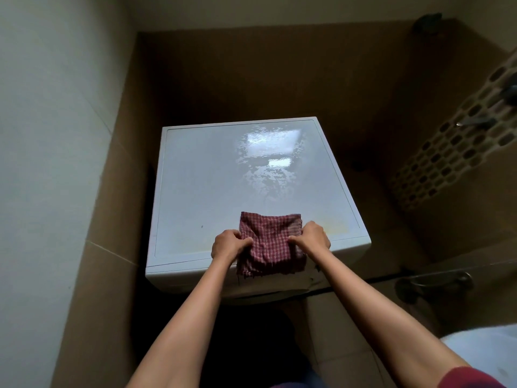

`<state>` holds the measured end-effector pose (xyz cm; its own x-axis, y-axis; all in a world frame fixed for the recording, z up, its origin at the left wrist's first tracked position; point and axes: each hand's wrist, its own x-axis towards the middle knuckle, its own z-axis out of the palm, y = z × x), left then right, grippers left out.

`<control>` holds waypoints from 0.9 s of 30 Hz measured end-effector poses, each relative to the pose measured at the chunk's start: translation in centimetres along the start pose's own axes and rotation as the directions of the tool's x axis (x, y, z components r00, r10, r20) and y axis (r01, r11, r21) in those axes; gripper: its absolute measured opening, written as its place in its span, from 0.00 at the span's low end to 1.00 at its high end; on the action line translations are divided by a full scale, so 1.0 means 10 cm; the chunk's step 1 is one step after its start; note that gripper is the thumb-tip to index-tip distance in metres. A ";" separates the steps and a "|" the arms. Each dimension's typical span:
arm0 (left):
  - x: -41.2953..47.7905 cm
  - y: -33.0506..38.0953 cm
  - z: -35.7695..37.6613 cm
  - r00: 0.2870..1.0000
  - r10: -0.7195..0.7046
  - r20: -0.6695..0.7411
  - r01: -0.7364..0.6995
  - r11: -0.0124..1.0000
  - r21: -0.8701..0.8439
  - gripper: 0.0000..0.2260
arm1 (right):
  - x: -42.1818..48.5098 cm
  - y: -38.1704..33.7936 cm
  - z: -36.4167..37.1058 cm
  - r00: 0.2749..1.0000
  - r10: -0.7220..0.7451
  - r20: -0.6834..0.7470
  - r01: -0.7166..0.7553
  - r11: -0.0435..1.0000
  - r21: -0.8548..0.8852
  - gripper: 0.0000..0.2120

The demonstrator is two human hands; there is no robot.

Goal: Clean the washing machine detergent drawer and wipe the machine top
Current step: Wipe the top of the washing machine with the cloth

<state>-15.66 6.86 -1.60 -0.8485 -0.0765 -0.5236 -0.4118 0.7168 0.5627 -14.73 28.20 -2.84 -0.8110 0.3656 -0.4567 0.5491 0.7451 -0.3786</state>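
Observation:
A white washing machine fills the middle of the head view, and its flat top (207,180) shines with a wet patch toward the back. A folded red checked cloth (270,242) lies on the front edge of the top and hangs a little over it. My left hand (228,243) pinches the cloth's left edge. On the right edge, my right hand (313,236) pinches the cloth in the same way. The detergent drawer is out of sight below the front edge.
Brown tiled walls close in behind and to the right of the machine, and a pale wall (50,135) stands on the left. A patterned tile strip (458,135) runs up the right wall. A metal fitting (436,281) sits low on the right.

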 end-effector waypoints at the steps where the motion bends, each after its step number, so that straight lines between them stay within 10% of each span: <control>1: 0.02 -0.02 -0.01 1.000 0.004 0.011 -0.004 0.999 -0.037 0.11 | 0.00 -0.03 -0.01 0.999 0.012 0.036 -0.014 0.999 0.044 0.18; 11: 0.01 -0.09 -0.23 0.991 0.043 0.124 0.035 0.826 -0.562 0.12 | 0.01 -0.11 -0.30 0.976 -0.179 0.122 0.133 0.939 0.316 0.14; 22: -0.08 0.21 -0.57 0.939 0.296 -0.175 -0.328 0.924 -0.199 0.24 | -0.02 -0.18 -0.76 0.890 -0.397 0.222 0.155 0.723 0.674 0.17; 27: -0.13 0.32 -0.65 0.861 0.484 -0.159 -0.477 0.875 0.078 0.11 | -0.05 -0.18 -0.89 0.880 -0.471 0.055 0.442 0.857 0.265 0.22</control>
<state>-18.00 4.78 5.04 -0.9824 0.1704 -0.0766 0.0705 0.7178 0.6927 -17.09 31.64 5.29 -0.9617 -0.0595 -0.2677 0.1656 0.6521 -0.7398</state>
